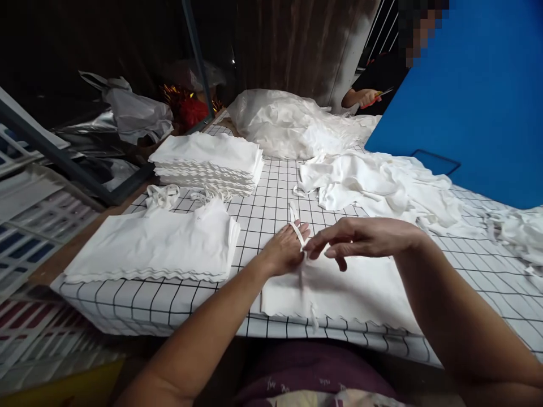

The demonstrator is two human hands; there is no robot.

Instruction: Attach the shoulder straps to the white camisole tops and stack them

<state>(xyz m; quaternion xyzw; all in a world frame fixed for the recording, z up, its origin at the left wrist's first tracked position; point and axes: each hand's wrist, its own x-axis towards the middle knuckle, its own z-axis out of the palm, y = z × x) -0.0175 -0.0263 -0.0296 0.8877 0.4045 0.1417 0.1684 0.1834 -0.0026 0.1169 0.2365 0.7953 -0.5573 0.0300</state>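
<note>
- Nearest us, at the bottom edge, our purple shirt (pixel 305 367) shows between our two forearms.
- At far left, beside the table (pixel 271 198) with its black-on-white grid cover, lie flat cartons (pixel 25 226) printed in coloured blocks.
- On the table's left part sits a folded stack (pixel 156 243) of white garments with scalloped hems, a bunch of straps (pixel 163 195) lying at its far end.
- Behind it a taller pile (pixel 210 164) of the same folded pieces stands near the far edge; a grey plastic bag (pixel 131 113) lies off the table beyond it.
- Our left hand (pixel 285 249) rests on a single white garment (pixel 339 291) spread flat at the near edge, fingers stretched out, with a white strap (pixel 299 229) looped over them.
- Our right hand (pixel 360 237) hovers just beside the left, thumb and forefinger pinched on that same strap where it crosses the left fingers; the other fingers curl loosely.
- The garment lies directly before us, its scalloped hem hanging slightly over the table edge.
- Farther back, in the middle, a big heap (pixel 292 121) of loose white cloth is mounded up.
- To its right, more unfolded garments (pixel 382 183) sprawl across the grid.
- At the far right end another person's hand (pixel 367 97) holds red-handled scissors (pixel 377 96).
- A blue board (pixel 479 96) leans over the table's right side, with scraps of white cloth (pixel 515 232) just below it.
</note>
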